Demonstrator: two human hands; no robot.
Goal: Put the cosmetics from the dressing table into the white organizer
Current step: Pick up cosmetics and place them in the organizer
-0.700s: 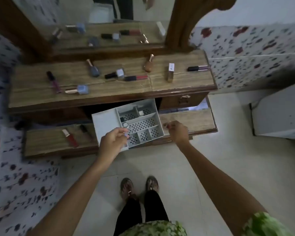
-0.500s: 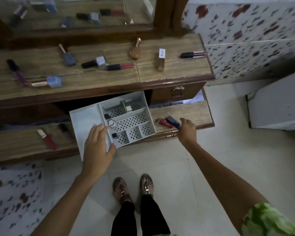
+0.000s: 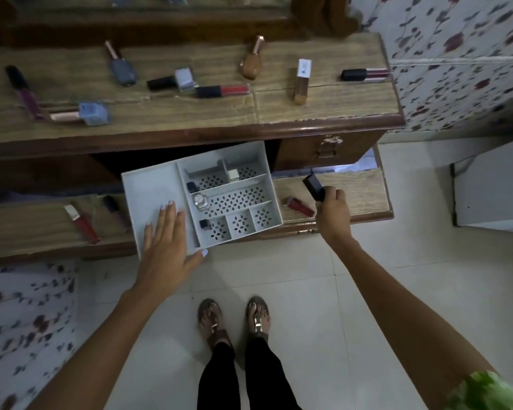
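White organizer [image 3: 157,187] sits on the lower shelf [image 3: 353,190] of the dressing table [image 3: 323,110], rotated off square; its near-left corner overhangs the shelf's front edge and its back is tucked under the tabletop lip. Left hand [image 3: 168,241] lies flat on the big solid-floored compartment, fingers spread, gripping nothing. Right hand [image 3: 333,210] is closed around a dark-capped tube [image 3: 314,186], lifted above the shelf just right of the organizer. A red tube [image 3: 299,206] lies on the shelf between the organizer's wall and that hand.

Organizer contents: small white-capped item [image 3: 233,175] in the back perforated section, a dark cap [image 3: 192,187] beside it, a round clear bottle [image 3: 200,201] at the left end of the long middle slot, another dark cap [image 3: 205,224] in the front-left small cell — the other two small cells hold nothing.

Shelf left of the organizer holds a red gloss tube [image 3: 82,224]. Gold tube [image 3: 302,81] on the tabletop has a white label, writing too small to read.
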